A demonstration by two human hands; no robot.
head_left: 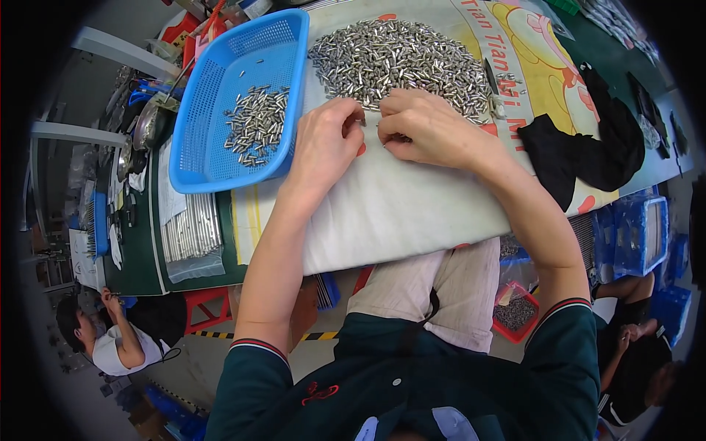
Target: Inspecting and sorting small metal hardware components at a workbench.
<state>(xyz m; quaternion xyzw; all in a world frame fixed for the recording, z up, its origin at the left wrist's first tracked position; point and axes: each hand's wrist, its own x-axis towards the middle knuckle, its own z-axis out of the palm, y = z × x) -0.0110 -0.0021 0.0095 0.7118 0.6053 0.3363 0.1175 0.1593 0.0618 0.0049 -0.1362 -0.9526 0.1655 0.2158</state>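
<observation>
Close to the near edge of a wide heap of small silvery metal pins (pixel 401 59), both hands are held near each other over a pale printed cloth (pixel 390 213). My left hand (pixel 323 140) is closed, its thumb and fingers curled together. Whatever it holds, if anything, is too small to name. My right hand (pixel 426 131) is closed too, with fingers bent down at the heap's edge. Dark bits show under its palm, but its grip is hidden. Left of my left hand stands a blue perforated plastic basket (pixel 202 117), holding a smaller pile of similar pins (pixel 257 125).
Black cloth (pixel 588 151) lies on the table's right side. A bag of thin metal rods (pixel 191 231) lies below the basket. Under the table stands a red bin of small parts (pixel 515 312). Other people sit at lower left (pixel 121 342) and lower right (pixel 636 353).
</observation>
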